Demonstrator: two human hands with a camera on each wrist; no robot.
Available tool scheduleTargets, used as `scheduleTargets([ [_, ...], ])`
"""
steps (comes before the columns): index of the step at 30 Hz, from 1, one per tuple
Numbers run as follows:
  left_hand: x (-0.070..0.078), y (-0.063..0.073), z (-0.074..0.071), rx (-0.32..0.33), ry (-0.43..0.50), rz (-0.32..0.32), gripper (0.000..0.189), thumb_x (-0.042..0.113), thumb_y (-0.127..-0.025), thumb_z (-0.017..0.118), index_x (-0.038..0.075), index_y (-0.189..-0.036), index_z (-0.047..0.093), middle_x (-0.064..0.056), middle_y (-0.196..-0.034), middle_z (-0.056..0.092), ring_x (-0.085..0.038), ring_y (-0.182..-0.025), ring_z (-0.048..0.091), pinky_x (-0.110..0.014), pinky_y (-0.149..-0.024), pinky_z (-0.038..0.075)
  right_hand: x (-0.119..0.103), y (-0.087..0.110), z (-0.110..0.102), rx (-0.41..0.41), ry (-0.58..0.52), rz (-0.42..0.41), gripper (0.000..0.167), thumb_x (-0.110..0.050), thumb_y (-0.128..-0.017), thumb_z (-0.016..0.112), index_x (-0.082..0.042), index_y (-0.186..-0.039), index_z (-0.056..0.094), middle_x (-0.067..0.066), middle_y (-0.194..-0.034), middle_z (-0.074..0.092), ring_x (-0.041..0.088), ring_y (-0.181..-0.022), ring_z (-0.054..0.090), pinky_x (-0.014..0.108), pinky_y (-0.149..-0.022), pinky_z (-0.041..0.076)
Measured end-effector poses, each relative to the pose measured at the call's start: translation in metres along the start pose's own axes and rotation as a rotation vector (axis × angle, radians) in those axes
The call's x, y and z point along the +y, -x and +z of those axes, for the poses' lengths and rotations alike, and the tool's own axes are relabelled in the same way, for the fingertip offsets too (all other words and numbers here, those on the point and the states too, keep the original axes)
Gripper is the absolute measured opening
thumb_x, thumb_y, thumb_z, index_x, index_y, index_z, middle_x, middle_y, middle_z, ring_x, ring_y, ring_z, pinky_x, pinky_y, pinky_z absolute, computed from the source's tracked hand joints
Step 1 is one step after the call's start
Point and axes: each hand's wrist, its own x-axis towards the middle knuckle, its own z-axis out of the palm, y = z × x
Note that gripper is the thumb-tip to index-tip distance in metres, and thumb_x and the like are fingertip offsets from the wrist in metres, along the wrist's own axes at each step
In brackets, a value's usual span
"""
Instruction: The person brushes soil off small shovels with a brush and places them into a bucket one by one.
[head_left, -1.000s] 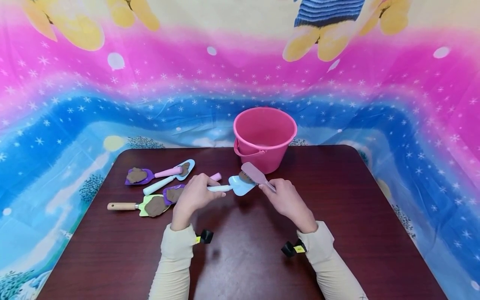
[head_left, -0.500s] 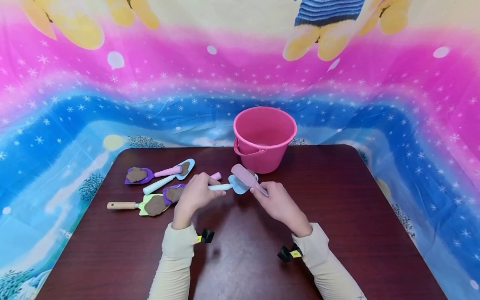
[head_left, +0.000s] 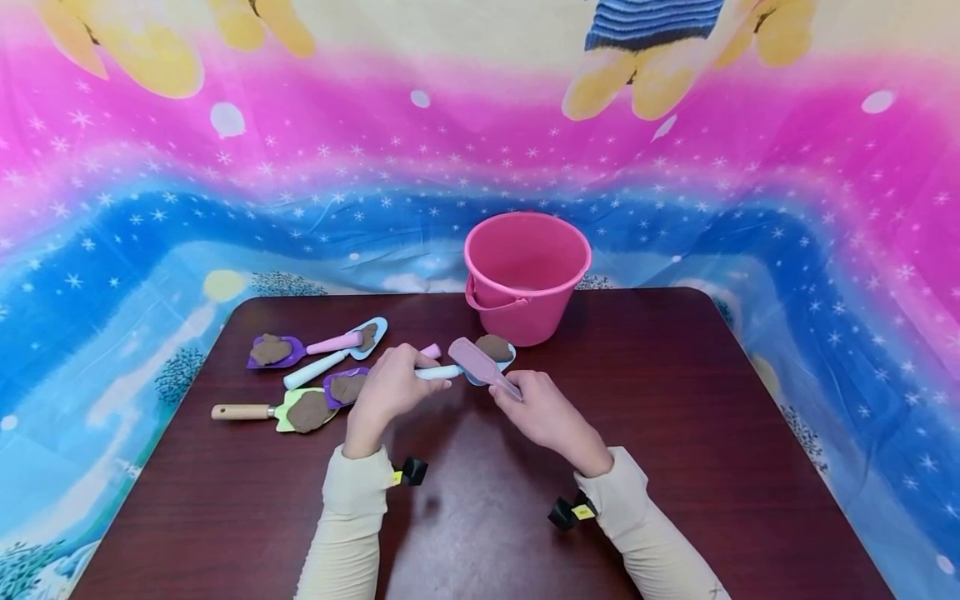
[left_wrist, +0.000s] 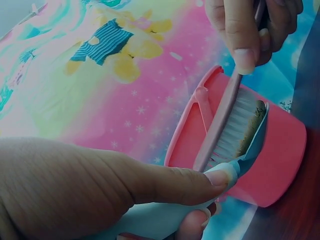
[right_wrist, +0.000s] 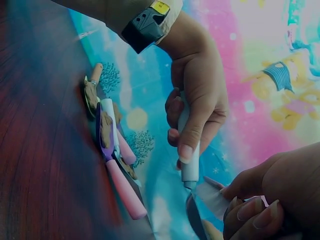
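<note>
My left hand (head_left: 387,388) grips a light blue trowel by its handle (head_left: 438,372), above the table. On the trowel's blade lies a brown lump of sand or clay (head_left: 495,347). A mauve brush (head_left: 474,362) is held in my right hand (head_left: 549,414), its handle between thumb and fingers. The brush head lies over the near part of the blade, beside the lump. In the left wrist view its pale bristles (left_wrist: 235,127) face the blade and the brown lump. The rest of the blade is partly hidden under the brush.
A pink bucket (head_left: 525,321) with a handle stands behind the trowel. On the left lie a green trowel (head_left: 282,416) with a wooden handle, purple scoops (head_left: 298,353) with pink handles, and another light blue trowel (head_left: 318,369), all bearing brown lumps. A printed cloth hangs behind the table.
My right hand has moved left and toward me, drawing the brush from the lump at the blade's far end across toward the trowel's handle. My left hand stays almost still.
</note>
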Motion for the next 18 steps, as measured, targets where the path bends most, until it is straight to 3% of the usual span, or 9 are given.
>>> scheduleTargets([
  [10,-0.001,0.000,-0.003,0.035,-0.006,-0.001,0.021,0.025,-0.079,0.088,0.012,-0.095,0.083,0.000,-0.080,0.074,-0.017,-0.069,0.060,-0.033,-0.064,0.050,0.008,-0.005,0.000,-0.036,0.019,0.067,0.026,-0.022,-0.102,0.062,-0.007,-0.081,0.062,0.000,-0.059,0.045,0.013,-0.051,0.039,0.026,-0.050,0.036],
  [18,-0.001,0.000,-0.002,0.005,-0.010,-0.007,0.018,0.024,-0.080,0.088,0.014,-0.094,0.083,0.002,-0.076,0.073,-0.016,-0.067,0.058,-0.032,-0.064,0.049,0.016,-0.006,-0.003,0.028,0.081,0.112,0.024,-0.021,-0.101,0.063,-0.008,-0.082,0.058,0.003,-0.063,0.044,0.016,-0.053,0.040,0.029,-0.052,0.039],
])
